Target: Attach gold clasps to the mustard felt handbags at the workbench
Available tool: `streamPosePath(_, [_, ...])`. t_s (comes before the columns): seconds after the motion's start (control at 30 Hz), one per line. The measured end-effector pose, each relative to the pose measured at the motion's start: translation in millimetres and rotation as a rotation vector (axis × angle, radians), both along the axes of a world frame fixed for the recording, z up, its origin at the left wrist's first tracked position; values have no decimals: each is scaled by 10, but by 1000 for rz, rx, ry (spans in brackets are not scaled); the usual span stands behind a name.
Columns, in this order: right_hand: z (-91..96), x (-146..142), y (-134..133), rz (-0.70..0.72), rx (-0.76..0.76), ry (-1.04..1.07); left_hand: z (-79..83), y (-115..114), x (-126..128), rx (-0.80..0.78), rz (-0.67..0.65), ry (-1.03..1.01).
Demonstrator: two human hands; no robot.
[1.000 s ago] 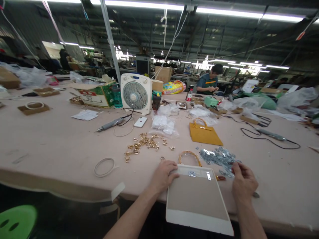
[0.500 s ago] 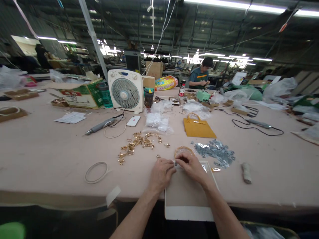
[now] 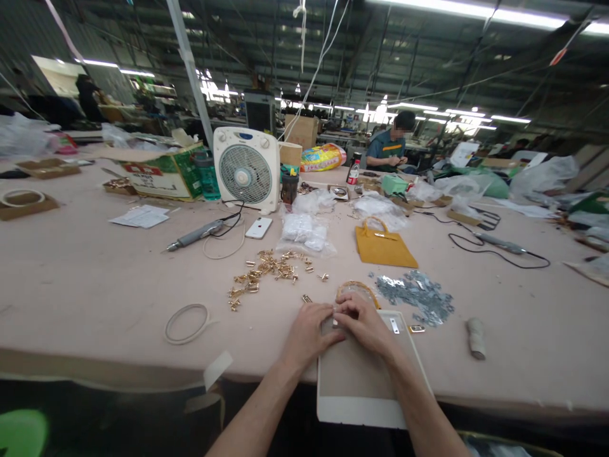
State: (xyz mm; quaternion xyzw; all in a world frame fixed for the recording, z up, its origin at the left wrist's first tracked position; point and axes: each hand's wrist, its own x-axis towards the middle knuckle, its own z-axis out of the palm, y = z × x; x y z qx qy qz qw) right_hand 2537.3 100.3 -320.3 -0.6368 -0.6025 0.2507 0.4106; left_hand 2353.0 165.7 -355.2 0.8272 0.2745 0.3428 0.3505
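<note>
A beige bag panel (image 3: 356, 381) with white edges lies partly over the table's front edge, a yellow handle (image 3: 358, 289) curving from its far end. My left hand (image 3: 309, 331) grips the panel's far left corner, thumb lying across its face. Beside it, my right hand (image 3: 364, 322) is closed, thumb and fingertips pinching a small metal plate (image 3: 335, 322) against the panel. Another metal plate (image 3: 394, 326) sits at the far right corner. A gold clasp piece (image 3: 417, 329) rests just right of the panel, and another gold fitting (image 3: 307, 299) lies beyond my left hand.
Gold fittings (image 3: 266, 270) lie piled left of centre; loose grey metal plates (image 3: 416, 295) spread at right. Beyond are a yellow bag (image 3: 385, 247), a phone (image 3: 259, 228), a fan (image 3: 247, 171) and two corded tools. A tape ring (image 3: 187, 324) lies left. A co-worker (image 3: 392, 146) sits across.
My right fingertips have come down onto the panel with the small plate. My left thumb reaches further across the panel. The view has shifted slightly.
</note>
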Motion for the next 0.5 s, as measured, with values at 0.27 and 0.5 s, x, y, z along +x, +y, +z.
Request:
streamPosePath(0.27, [-127,-44,63,-59,36,-80,7,1,-2,-29,4,-7])
streamPosePath(0.5, [-155,-101,34,-68,101,-222,-68,34,4,-19,17,-5])
